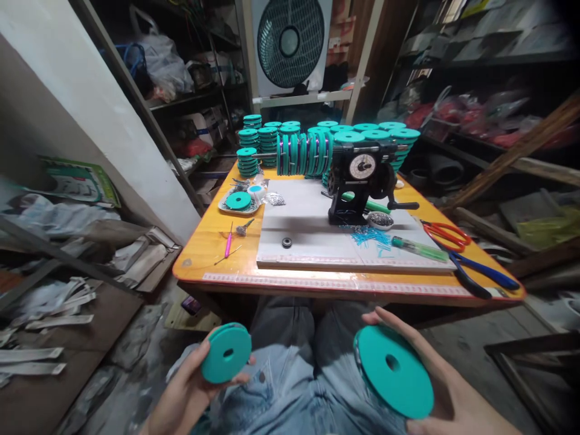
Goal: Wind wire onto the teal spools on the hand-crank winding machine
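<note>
Right hand (pixel 448 380), fingers spread partway, holds a broad teal spool (pixel 401 383) by its rim; the left hand (pixel 190 380) cups a smaller spool (pixel 220 365) between thumb and fingers. Both sit over the lap (pixel 290 386), outside the table's (pixel 208 235) near edge, gripped so, it seems, to leave their matte, flat, centre-holed faces clear. Toward the far edge, threaded spools (pixel 295 156) line a metal rod (pixel 265 156) beside a black cranked machine (pixel 347 202), probably for alignment.
</note>
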Available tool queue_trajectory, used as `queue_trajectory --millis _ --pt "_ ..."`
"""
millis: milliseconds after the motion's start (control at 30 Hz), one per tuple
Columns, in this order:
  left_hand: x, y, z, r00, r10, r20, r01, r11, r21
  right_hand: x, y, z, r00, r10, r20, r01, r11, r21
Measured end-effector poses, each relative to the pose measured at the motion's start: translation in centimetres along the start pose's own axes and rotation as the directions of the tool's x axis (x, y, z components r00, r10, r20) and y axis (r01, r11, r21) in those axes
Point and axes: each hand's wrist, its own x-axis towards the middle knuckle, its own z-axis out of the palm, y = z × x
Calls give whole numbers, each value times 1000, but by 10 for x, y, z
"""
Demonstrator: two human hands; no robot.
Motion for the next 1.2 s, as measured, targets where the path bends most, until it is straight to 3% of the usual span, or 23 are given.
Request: queue_trajectory --millis 100,233,300,400,567,667,767,900,1100,1200 --pt "10 -6 11 998 -31 60 36 996 -79 3 -3 3 1000 8 21 -8 1000 10" --pt "23 -15 21 996 -11 86 17 998 -61 7 -7 9 998 37 46 -40 998 51" --pt "25 -18 31 988 25 154 -12 997 -81 9 -11 12 998 38 53 -41 997 59" --pt "23 -23 49 948 167 272 -126 979 -163 14 -14 16 997 28 69 -33 997 66" --pt "28 -35 72 916 384 113 -357 912 -201 28 0 21 974 -107 199 90 992 92" --pt "34 -45 83 903 426 52 -394 871 -292 37 9 26 942 -182 283 182 983 26" --pt "37 -57 93 886 456 86 -408 854 -323 42 8 31 948 -152 279 182 979 -88" --pt "38 -68 99 904 394 169 -319 882 -347 44 -8 37 967 -113 227 154 973 -171" --pt "41 -61 81 986 166 -11 -151 866 -477 40 -23 43 977 -110 182 118 992 -36" --pt "45 -64 79 998 69 -5 -61 836 -545 39 -20 48 979 -147 142 141 989 54"
